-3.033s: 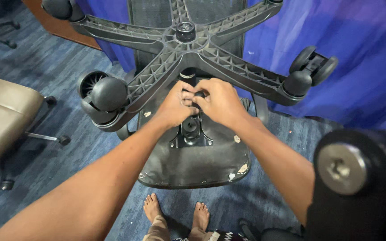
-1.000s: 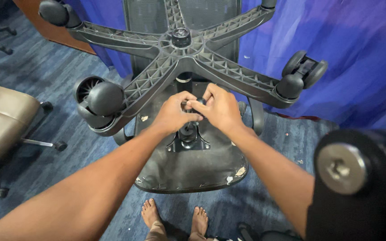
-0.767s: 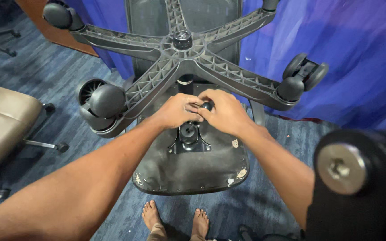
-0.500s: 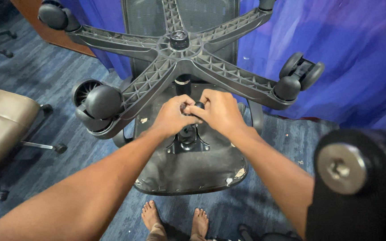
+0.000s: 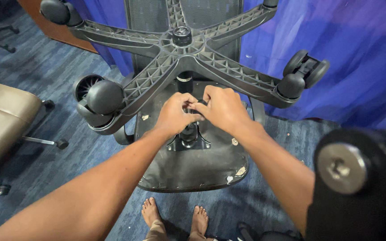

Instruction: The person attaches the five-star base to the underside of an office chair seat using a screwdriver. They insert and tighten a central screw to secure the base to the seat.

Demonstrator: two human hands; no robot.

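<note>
Two hands at work: my left hand [image 5: 174, 117] and right hand [image 5: 222, 108] both pinch a small black knob [image 5: 192, 107] under the overturned chair's seat pan [image 5: 188, 163]; knob still mounted; base [image 5: 182, 49] still attached.

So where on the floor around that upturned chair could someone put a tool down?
Bare blue carpet lies between the tan leather chair and the black upturned seat pan; another patch borders the blue curtain. It is crowded where both hands, left hand and right hand, meet under the five-armed base.
</note>
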